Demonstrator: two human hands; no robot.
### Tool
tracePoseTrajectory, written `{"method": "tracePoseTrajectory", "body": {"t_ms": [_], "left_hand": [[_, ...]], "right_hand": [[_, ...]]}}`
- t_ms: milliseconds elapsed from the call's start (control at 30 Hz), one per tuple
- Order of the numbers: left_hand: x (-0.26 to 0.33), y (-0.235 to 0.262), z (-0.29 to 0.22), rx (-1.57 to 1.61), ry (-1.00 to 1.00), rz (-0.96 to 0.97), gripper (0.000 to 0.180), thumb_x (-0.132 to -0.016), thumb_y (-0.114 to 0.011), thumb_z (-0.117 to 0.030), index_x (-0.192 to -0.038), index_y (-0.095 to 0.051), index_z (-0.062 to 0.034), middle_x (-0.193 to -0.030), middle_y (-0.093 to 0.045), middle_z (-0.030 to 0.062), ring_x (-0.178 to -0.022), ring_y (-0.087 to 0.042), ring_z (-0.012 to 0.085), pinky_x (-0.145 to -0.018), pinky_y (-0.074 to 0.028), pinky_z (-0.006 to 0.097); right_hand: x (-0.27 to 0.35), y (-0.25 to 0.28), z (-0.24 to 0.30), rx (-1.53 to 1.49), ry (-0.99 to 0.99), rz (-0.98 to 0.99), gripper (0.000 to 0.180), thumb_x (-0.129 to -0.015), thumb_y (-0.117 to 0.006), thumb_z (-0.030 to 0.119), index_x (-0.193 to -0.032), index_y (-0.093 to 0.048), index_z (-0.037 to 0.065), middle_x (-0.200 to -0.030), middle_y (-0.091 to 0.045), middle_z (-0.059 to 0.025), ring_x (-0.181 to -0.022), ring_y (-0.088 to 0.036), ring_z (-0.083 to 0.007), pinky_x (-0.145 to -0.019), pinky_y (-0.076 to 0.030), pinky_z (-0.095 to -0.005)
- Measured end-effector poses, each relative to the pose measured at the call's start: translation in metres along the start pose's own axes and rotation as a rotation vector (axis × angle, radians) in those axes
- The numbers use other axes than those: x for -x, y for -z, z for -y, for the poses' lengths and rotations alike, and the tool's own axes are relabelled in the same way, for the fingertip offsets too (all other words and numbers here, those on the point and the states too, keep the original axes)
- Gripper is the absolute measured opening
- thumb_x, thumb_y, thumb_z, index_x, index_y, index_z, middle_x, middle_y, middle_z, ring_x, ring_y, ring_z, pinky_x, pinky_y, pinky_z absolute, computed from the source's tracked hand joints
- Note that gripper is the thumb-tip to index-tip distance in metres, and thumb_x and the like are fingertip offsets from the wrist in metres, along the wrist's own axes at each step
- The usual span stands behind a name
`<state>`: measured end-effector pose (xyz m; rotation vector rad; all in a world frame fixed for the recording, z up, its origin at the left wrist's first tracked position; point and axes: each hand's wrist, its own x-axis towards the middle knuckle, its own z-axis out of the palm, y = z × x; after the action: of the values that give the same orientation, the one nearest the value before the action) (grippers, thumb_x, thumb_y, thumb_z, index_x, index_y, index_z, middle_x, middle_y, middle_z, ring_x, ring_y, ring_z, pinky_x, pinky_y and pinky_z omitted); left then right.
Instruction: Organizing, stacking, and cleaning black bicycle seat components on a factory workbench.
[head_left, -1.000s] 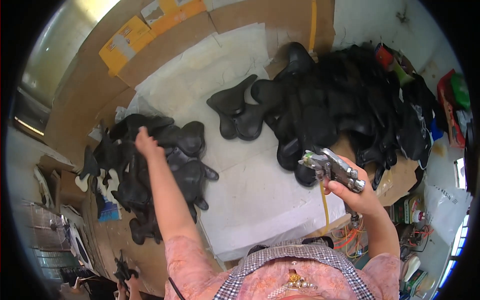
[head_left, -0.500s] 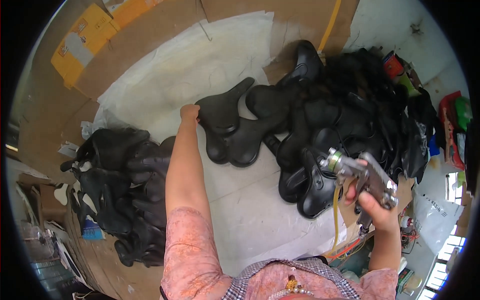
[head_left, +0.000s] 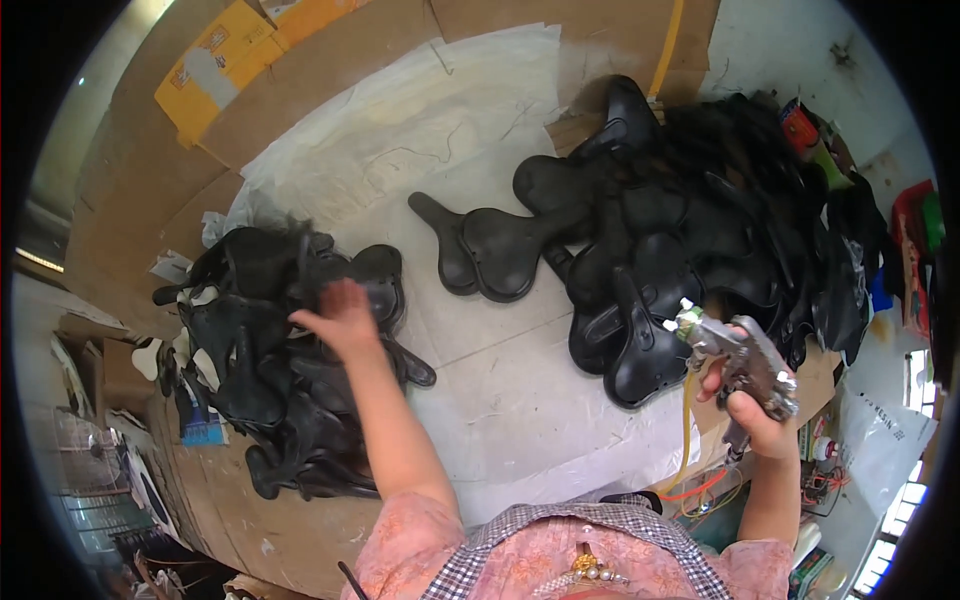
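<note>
My left hand (head_left: 345, 320) is over the left pile of black bicycle saddle covers (head_left: 255, 375). Its thumb stands out to the side and the slightly blurred fingers are extended, with nothing seen in them. Just beyond it lies a saddle cover (head_left: 383, 285) on that pile. My right hand (head_left: 757, 425) grips a metal spray gun (head_left: 752, 372), its nozzle pointing up and left, in front of a large heap of black saddle covers (head_left: 650, 345). Between the two piles, a couple of overlapping saddle covers (head_left: 503, 258) lie on the pale work surface.
A whitish sheet (head_left: 400, 130) and brown cardboard (head_left: 390, 55) line the back. From the spray gun hangs a yellowish hose (head_left: 688, 430), near an orange hose (head_left: 695, 487). At the right are a white plastic bag (head_left: 880, 440) and a red container (head_left: 908, 250).
My left hand has moved left and nearer from the middle saddle covers and let go of one. One fewer cover lies in the middle. The spray gun stays at the right.
</note>
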<state>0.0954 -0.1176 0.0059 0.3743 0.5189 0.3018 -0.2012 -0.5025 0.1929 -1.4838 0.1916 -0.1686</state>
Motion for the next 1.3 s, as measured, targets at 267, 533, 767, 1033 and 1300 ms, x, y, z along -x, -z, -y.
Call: {"method": "tracePoseTrajectory", "body": {"t_ms": [267, 533, 767, 1033, 1300], "left_hand": [[0.037, 0.077, 0.148, -1.043, 0.184, 0.161, 0.018, -0.08, -0.067, -0.013, -0.087, -0.051, -0.011, -0.077, -0.053, 0.0018, -0.059, -0.052, 0.0138, -0.054, -0.047, 0.03], [0.011, -0.031, 0.032, -0.923, 0.009, 0.469, 0.016, -0.087, -0.061, -0.009, -0.1, -0.052, -0.009, -0.082, -0.059, -0.0004, -0.068, -0.058, 0.009, -0.054, -0.046, 0.023], [0.012, -0.054, 0.049, -0.965, 0.07, 0.535, 0.019, -0.087, -0.062, -0.008, -0.105, -0.057, -0.0035, -0.082, -0.061, 0.0006, -0.07, -0.059, 0.0091, -0.057, -0.047, 0.022], [-0.002, -0.028, 0.064, -1.043, 0.139, 0.544, 0.021, -0.086, -0.063, -0.008, -0.105, -0.059, 0.0002, -0.086, -0.061, 0.0026, -0.076, -0.058, 0.0114, -0.066, -0.048, 0.024], [-0.063, 0.041, -0.093, -0.506, 0.028, 0.208, 0.03, -0.092, -0.052, -0.014, -0.119, -0.055, -0.0016, -0.116, -0.06, 0.0149, -0.107, -0.058, 0.0291, -0.09, -0.048, 0.046]], "right_hand": [[0.009, -0.015, -0.01, 0.061, -0.129, 0.133, 0.061, -0.079, -0.07, 0.013, -0.131, -0.042, -0.004, -0.093, -0.061, -0.0076, -0.084, -0.059, -0.0142, -0.078, -0.049, -0.0285], [0.023, 0.026, 0.013, 0.434, 0.028, 0.209, 0.054, -0.076, -0.07, 0.011, -0.124, -0.051, -0.001, -0.087, -0.065, -0.0072, -0.075, -0.062, -0.0127, -0.069, -0.049, -0.0255], [0.024, 0.03, 0.032, 0.529, 0.125, 0.209, 0.049, -0.074, -0.068, 0.006, -0.12, -0.053, -0.002, -0.084, -0.065, -0.0071, -0.071, -0.064, -0.0134, -0.067, -0.049, -0.0245], [0.035, 0.022, 0.035, 0.295, 0.103, 0.095, 0.055, -0.075, -0.069, 0.012, -0.124, -0.049, -0.004, -0.087, -0.064, -0.0094, -0.075, -0.062, -0.0148, -0.07, -0.05, -0.0276], [-0.005, 0.011, 0.012, 0.47, -0.017, 0.182, 0.049, -0.078, -0.069, 0.01, -0.122, -0.052, -0.001, -0.09, -0.063, -0.0055, -0.078, -0.057, -0.0103, -0.072, -0.046, -0.0239]]}}
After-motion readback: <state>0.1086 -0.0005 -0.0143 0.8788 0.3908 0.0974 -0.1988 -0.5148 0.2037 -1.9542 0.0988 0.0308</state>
